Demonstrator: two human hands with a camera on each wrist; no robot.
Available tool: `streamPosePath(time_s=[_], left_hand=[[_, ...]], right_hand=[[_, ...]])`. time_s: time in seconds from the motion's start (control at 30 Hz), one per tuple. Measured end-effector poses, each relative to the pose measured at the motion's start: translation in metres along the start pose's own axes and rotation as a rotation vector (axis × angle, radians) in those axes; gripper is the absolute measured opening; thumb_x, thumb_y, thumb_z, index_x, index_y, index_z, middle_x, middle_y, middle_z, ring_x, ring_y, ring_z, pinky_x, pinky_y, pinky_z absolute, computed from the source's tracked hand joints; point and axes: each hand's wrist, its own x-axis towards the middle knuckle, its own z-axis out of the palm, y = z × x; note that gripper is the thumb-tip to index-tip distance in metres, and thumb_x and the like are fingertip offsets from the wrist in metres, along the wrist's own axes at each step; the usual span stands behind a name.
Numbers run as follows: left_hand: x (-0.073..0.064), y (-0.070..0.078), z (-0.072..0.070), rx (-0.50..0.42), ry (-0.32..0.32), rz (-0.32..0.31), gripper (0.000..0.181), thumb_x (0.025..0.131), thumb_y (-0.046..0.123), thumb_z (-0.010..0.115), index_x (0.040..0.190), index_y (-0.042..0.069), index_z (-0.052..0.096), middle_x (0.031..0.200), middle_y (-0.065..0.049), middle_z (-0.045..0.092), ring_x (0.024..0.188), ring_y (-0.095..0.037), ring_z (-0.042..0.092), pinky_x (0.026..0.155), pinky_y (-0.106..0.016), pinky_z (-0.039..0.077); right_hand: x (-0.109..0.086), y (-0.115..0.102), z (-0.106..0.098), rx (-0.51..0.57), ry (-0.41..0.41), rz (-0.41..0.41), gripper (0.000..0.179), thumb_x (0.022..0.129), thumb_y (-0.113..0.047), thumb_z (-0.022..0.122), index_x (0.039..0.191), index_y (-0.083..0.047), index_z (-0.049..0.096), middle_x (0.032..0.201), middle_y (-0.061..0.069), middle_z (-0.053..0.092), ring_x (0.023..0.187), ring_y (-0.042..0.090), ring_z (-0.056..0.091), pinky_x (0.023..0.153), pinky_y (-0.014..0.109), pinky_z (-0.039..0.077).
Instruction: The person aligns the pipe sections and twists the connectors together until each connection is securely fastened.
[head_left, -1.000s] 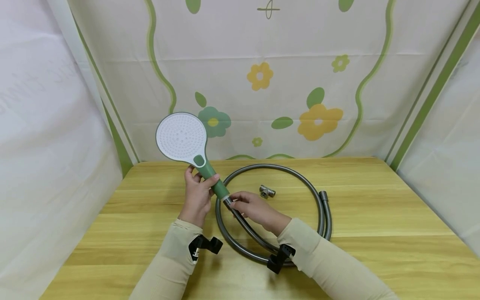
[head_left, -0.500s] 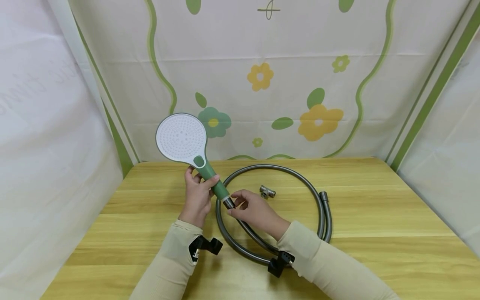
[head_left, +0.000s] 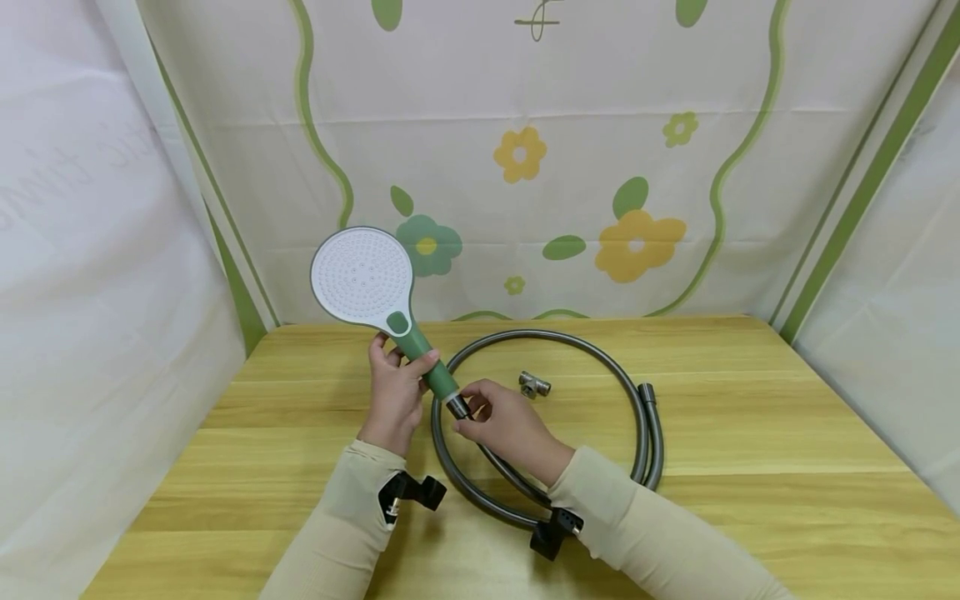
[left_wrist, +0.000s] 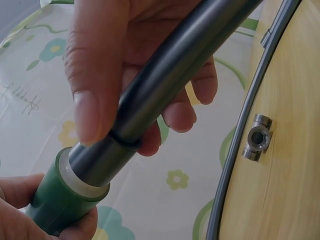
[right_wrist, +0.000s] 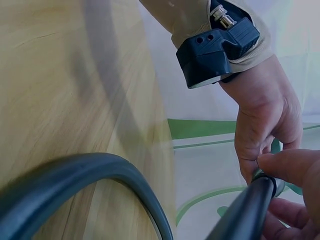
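Note:
My left hand grips the green handle of a hand shower, tilted with its white spray face up and to the left. At the handle's lower end sits the dark metal connector of a grey shower hose, meeting the handle's white collar. The right hand has its thumb and fingertips on opposite sides of the hose at this connector. In the left wrist view the right thumb lies against it, with fingertips showing behind. The hose's other end rests on the table.
The hose lies in a wide loop on the wooden table. Inside the loop is a small metal tee fitting. A flowered cloth hangs behind the table, with white cloth at both sides.
The right thumb and fingers have moved apart and shifted around the connector, leaving more of it visible. The left hand and the shower head hold nearly still.

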Motion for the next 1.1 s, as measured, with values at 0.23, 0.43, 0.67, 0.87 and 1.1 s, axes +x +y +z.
streamPosePath(time_s=[0.23,0.43,0.67,0.87,1.1], left_hand=[[0.0002,-0.0012,-0.0001,0.006,0.003,0.005,0.085,0.088,-0.011,0.060,0.149,0.021,0.011,0.133,-0.013,0.039,0.105,-0.026,0.050,0.085,-0.034,0.049],[-0.0002,-0.0013,0.0001,0.009,-0.001,0.011,0.086,0.088,-0.012,0.059,0.150,0.020,0.009,0.134,-0.013,0.039,0.106,-0.026,0.050,0.085,-0.035,0.049],[-0.0013,-0.0012,-0.0003,0.006,-0.004,0.014,0.087,0.087,-0.011,0.061,0.150,0.022,0.010,0.134,-0.013,0.039,0.106,-0.025,0.050,0.083,-0.032,0.051],[-0.0019,-0.0004,-0.0009,0.008,-0.006,0.003,0.087,0.087,-0.011,0.061,0.150,0.023,0.011,0.134,-0.012,0.039,0.106,-0.025,0.050,0.081,-0.031,0.051],[-0.0020,0.0005,-0.0017,0.012,-0.014,0.001,0.086,0.088,-0.010,0.060,0.149,0.023,0.010,0.134,-0.012,0.038,0.106,-0.025,0.050,0.081,-0.031,0.050]], right_hand=[[0.0002,-0.0007,0.0027,-0.020,0.026,-0.001,0.032,0.087,-0.020,0.073,0.114,-0.007,0.063,0.088,-0.001,0.062,0.073,0.013,0.056,0.058,0.026,0.048],[0.0002,-0.0007,0.0037,0.010,0.037,-0.005,0.030,0.087,-0.018,0.073,0.112,-0.005,0.063,0.088,0.001,0.062,0.073,0.014,0.055,0.058,0.026,0.048],[0.0005,0.0020,0.0049,0.044,0.037,-0.010,0.028,0.087,-0.017,0.072,0.111,-0.005,0.064,0.089,0.002,0.063,0.073,0.014,0.057,0.059,0.027,0.049],[0.0013,0.0032,0.0060,0.070,0.031,-0.007,0.027,0.088,-0.016,0.071,0.111,-0.004,0.064,0.091,0.003,0.064,0.074,0.015,0.058,0.061,0.028,0.051],[0.0020,0.0026,0.0066,0.084,0.023,0.000,0.026,0.089,-0.014,0.069,0.112,-0.003,0.064,0.093,0.004,0.065,0.076,0.017,0.060,0.063,0.028,0.051]])
